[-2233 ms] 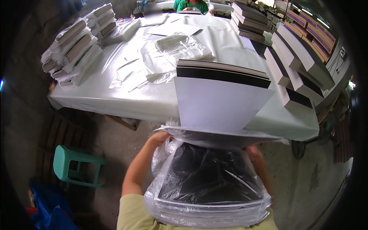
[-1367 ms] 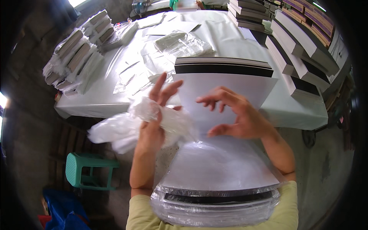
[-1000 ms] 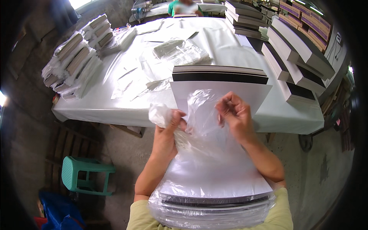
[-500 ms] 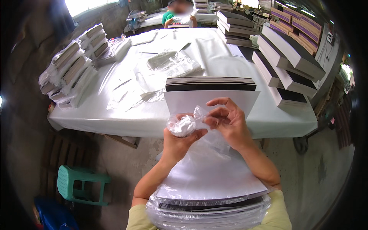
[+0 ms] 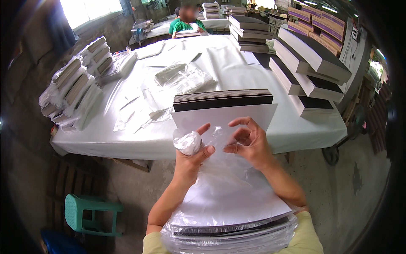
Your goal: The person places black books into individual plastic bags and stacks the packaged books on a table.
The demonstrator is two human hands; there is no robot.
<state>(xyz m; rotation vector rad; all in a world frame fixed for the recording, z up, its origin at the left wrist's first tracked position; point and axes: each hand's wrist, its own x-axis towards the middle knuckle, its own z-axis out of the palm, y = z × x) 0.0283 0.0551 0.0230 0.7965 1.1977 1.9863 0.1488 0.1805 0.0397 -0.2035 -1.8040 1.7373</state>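
My left hand (image 5: 189,163) is closed around a round, shiny white bundle (image 5: 187,142), which looks like crumpled plastic; its thumb and index finger stick up. My right hand (image 5: 252,142) is curled, with thumb and lower fingers pinched at the edge of thin clear plastic film (image 5: 217,132) between the hands. Below them a stack of white and black boards (image 5: 230,203) in a clear plastic bag (image 5: 228,241) leans against my body. Just beyond my hands, a white sheet (image 5: 220,118) stands upright in front of a pack of black and white boards (image 5: 222,96).
The table (image 5: 105,142) has a pale cover. Plastic-wrapped bundles (image 5: 69,91) are piled at its left, thick black-and-white board stacks (image 5: 313,63) at its right. A wrapped pack (image 5: 182,78) lies mid-table. A green stool (image 5: 93,211) stands lower left; a person (image 5: 188,25) sits beyond.
My left hand has shifted left with the white bundle, widening the gap between my hands. The view has tilted and moved slightly. My right hand stays near the film.
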